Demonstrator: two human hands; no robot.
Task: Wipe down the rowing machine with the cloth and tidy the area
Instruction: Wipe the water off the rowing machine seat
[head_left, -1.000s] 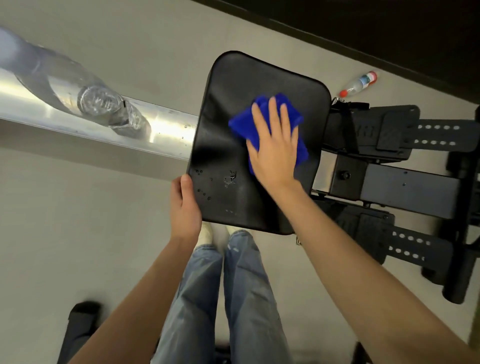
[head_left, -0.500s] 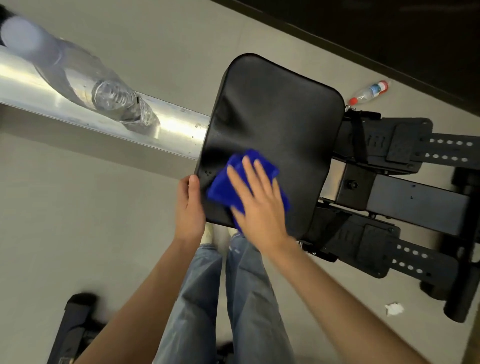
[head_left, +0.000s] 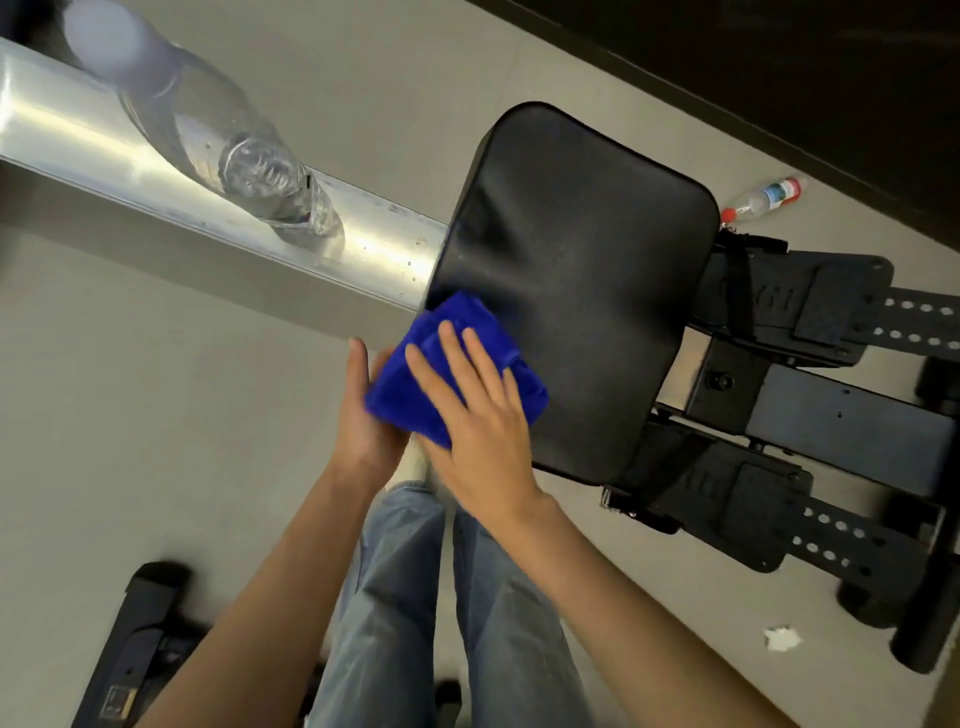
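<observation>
The rowing machine's black padded seat sits on a shiny metal rail. A folded blue cloth hangs over the seat's near left corner. My right hand lies flat on top of the cloth, fingers spread. My left hand is cupped under the cloth at the seat's edge, partly hidden by it. A clear plastic bottle stands on the rail to the left of the seat.
Black footrests with straps and the machine's frame extend right of the seat. A small bottle with a red cap lies on the floor behind. A crumpled white scrap lies at lower right. A dark object sits at lower left.
My right hand dragged the cloth from the seat's far middle down to its near left corner. My left hand moved from gripping the seat edge to under the cloth.
</observation>
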